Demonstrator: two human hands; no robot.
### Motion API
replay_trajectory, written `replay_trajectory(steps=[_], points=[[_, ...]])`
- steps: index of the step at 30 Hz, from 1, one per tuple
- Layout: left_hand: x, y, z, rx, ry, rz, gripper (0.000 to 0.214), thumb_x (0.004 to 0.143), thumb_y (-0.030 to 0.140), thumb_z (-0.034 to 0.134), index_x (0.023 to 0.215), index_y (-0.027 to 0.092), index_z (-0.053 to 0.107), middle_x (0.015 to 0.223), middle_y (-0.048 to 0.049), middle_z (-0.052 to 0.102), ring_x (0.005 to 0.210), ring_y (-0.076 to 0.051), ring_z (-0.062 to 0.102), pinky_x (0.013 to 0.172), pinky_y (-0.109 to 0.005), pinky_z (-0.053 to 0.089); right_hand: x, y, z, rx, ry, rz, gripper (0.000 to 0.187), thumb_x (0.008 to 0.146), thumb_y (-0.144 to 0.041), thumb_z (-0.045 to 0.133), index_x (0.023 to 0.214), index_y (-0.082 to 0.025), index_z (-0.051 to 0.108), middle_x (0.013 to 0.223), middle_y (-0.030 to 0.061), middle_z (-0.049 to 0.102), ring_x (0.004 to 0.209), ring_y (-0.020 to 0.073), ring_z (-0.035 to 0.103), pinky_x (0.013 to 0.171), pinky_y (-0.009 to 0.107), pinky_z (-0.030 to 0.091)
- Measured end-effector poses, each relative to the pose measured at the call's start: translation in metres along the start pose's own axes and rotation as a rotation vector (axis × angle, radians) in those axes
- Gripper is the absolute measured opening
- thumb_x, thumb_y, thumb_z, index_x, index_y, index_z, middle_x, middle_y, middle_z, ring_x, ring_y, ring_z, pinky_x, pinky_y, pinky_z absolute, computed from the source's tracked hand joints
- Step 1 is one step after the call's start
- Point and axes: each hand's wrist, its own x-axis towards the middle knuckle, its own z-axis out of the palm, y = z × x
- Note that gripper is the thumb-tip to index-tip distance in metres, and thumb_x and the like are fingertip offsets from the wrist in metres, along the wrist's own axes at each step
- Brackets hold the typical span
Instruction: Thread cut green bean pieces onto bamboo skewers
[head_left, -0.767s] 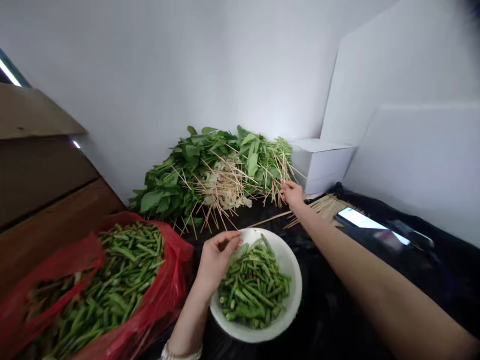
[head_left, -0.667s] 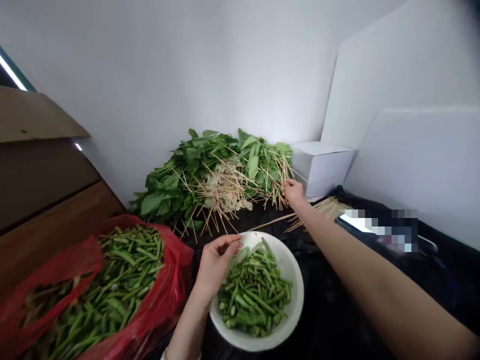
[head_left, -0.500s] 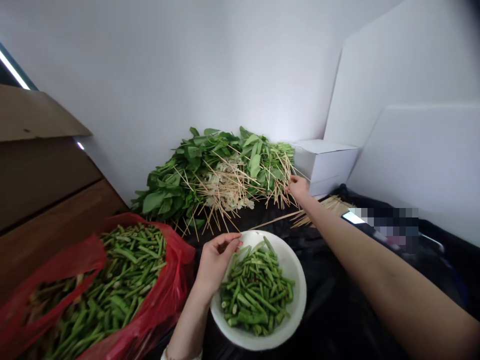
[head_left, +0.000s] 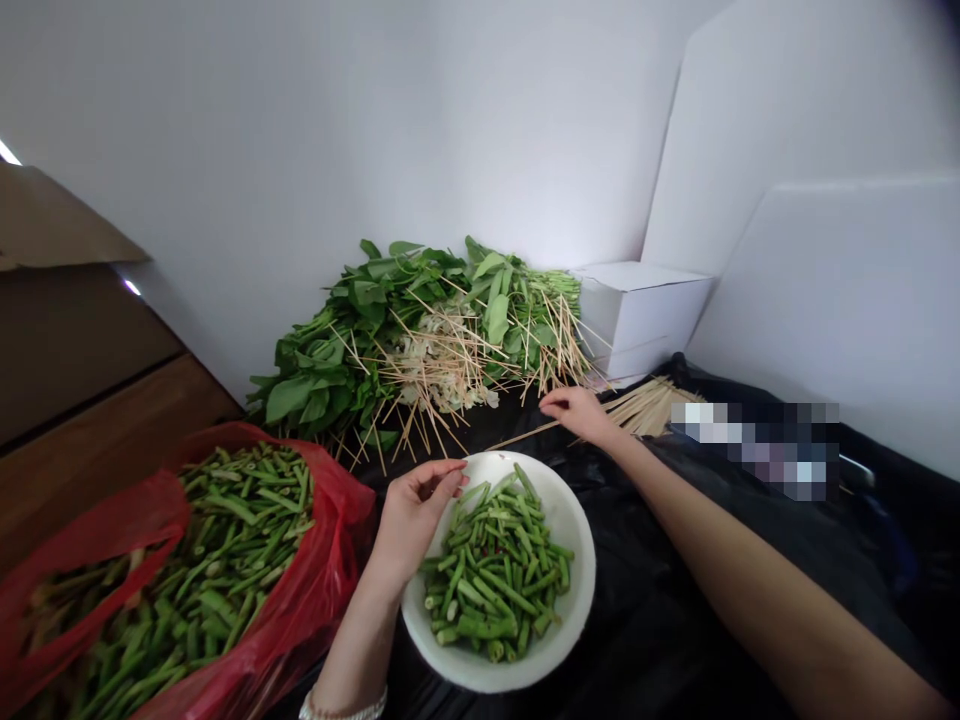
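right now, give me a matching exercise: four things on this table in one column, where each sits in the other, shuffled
Things
1. white bowl
2. red bag
3. white box
4. loose skewers

Places
A. against the wall, right of the leafy greens
B. just past the right hand
C. far left, filled with green beans
D. at the left hand, on the black cloth

Pairs: 1-D, 2-C, 3-A, 4-B
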Motion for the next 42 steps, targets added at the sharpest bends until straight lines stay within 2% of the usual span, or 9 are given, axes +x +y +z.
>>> replay_trajectory(steps=[5, 11, 15, 19, 25, 28, 31, 38, 42], points=[[-0.001, 0.001, -0.001, 0.038, 0.016, -0.014, 0.022, 0.069, 0.031, 0.076, 0.087, 0.017, 0.077, 0.075, -0.0041, 0.075, 0.066, -0.015, 0.065, 0.066, -0.024, 0.051, -0.008, -0.012, 0.015, -0.237, -0.175, -0.142, 0.008, 0.079, -0.019, 0.065, 0.081, -0.019, 0.073, 0.088, 0.0072, 0.071, 0.092, 0.0203, 0.061, 0.084, 0.030, 0.042], [-0.002, 0.004, -0.002, 0.068, 0.001, -0.010, 0.022, 0.071, 0.031, 0.075, 0.088, 0.018, 0.076, 0.075, -0.0037, 0.076, 0.067, -0.015, 0.065, 0.067, -0.025, 0.052, -0.018, -0.022, 0.008, -0.459, -0.212, -0.205, 0.020, 0.090, -0.016, 0.049, 0.080, -0.015, 0.067, 0.088, 0.0099, 0.067, 0.088, 0.0211, 0.057, 0.076, 0.031, 0.035], [-0.002, 0.001, -0.003, 0.103, -0.005, 0.006, 0.023, 0.073, 0.032, 0.073, 0.090, 0.018, 0.076, 0.077, -0.0039, 0.076, 0.069, -0.016, 0.066, 0.068, -0.026, 0.052, -0.025, -0.030, -0.004, -0.527, -0.172, -0.222, 0.023, 0.095, -0.017, 0.040, 0.090, -0.015, 0.063, 0.092, 0.0102, 0.065, 0.090, 0.0214, 0.055, 0.076, 0.031, 0.031], [-0.003, -0.002, -0.003, 0.277, -0.079, 0.063, 0.022, 0.078, 0.034, 0.068, 0.090, 0.018, 0.077, 0.080, -0.0047, 0.076, 0.072, -0.019, 0.067, 0.070, -0.028, 0.051, -0.028, -0.038, -0.010, -0.534, -0.141, -0.255, 0.024, 0.097, -0.022, 0.039, 0.092, -0.017, 0.062, 0.091, 0.0088, 0.064, 0.091, 0.0215, 0.054, 0.078, 0.032, 0.031], [-0.010, -0.001, 0.000, 0.501, -0.288, 0.196, 0.019, 0.085, 0.026, 0.061, 0.093, 0.024, 0.078, 0.092, -0.0051, 0.077, 0.084, -0.023, 0.069, 0.080, -0.032, 0.050, -0.028, -0.052, -0.015, -0.303, 0.087, -0.365, 0.024, 0.096, -0.014, 0.036, 0.098, -0.016, 0.060, 0.092, 0.0079, 0.063, 0.088, 0.0190, 0.055, 0.081, 0.030, 0.038], [-0.013, -0.004, 0.000, 0.560, -0.391, 0.222, 0.030, 0.084, 0.020, 0.059, 0.109, 0.029, 0.074, 0.102, -0.0050, 0.075, 0.090, -0.024, 0.067, 0.086, -0.034, 0.048, -0.032, -0.065, -0.019, -0.229, 0.158, -0.434, 0.028, 0.093, -0.008, 0.036, 0.105, -0.016, 0.060, 0.093, 0.0084, 0.062, 0.092, 0.0202, 0.055, 0.082, 0.031, 0.042], [-0.014, -0.010, -0.001, 0.609, -0.415, 0.221, 0.044, 0.080, 0.016, 0.062, 0.122, 0.030, 0.067, 0.109, -0.0063, 0.072, 0.100, -0.026, 0.064, 0.094, -0.037, 0.044, -0.037, -0.078, -0.021, -0.233, 0.182, -0.489, 0.034, 0.088, -0.004, 0.037, 0.108, -0.016, 0.061, 0.091, 0.0082, 0.062, 0.090, 0.0204, 0.054, 0.082, 0.032, 0.045], [-0.012, -0.011, 0.002, 0.735, -0.446, 0.263, 0.020, 0.077, 0.016, 0.065, 0.091, 0.025, 0.076, 0.088, -0.0053, 0.070, 0.091, -0.025, 0.062, 0.084, -0.033, 0.044, -0.047, -0.097, -0.018, -0.350, 0.224, -0.545, 0.033, 0.090, -0.010, 0.043, 0.113, -0.016, 0.065, 0.081, 0.0053, 0.062, 0.080, 0.0176, 0.054, 0.070, 0.028, 0.042], [-0.012, -0.011, 0.003, 0.688, -0.412, 0.241, 0.021, 0.080, 0.018, 0.063, 0.096, 0.025, 0.075, 0.095, -0.0063, 0.072, 0.094, -0.025, 0.063, 0.088, -0.034, 0.044, -0.049, -0.100, -0.017, -0.359, 0.245, -0.571, 0.035, 0.089, -0.009, 0.043, 0.115, -0.016, 0.065, 0.077, 0.0038, 0.061, 0.075, 0.0167, 0.053, 0.067, 0.027, 0.041]])
